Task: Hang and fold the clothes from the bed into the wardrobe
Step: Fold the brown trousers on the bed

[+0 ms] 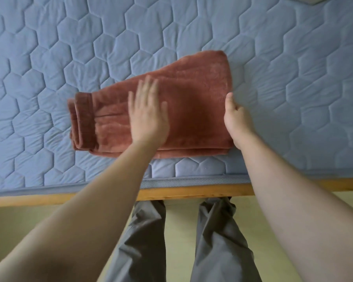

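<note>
A rust-brown pair of fleece trousers (196, 94) lies folded on the blue quilted mattress (69, 58), waistband end at the left, folded edge at the right. My left hand (148, 112) rests flat on top of the garment's middle, fingers spread and slightly blurred. My right hand (235, 117) is at the right folded edge, thumb up along the edge and fingers curled against or under it; whether they pinch the cloth is hidden.
The mattress edge and a wooden bed frame (192, 192) run across below the garment. My legs in grey trousers (214, 241) stand on a pale floor (179, 241) beside the bed. A pale object's corner (298, 1) shows at the top right.
</note>
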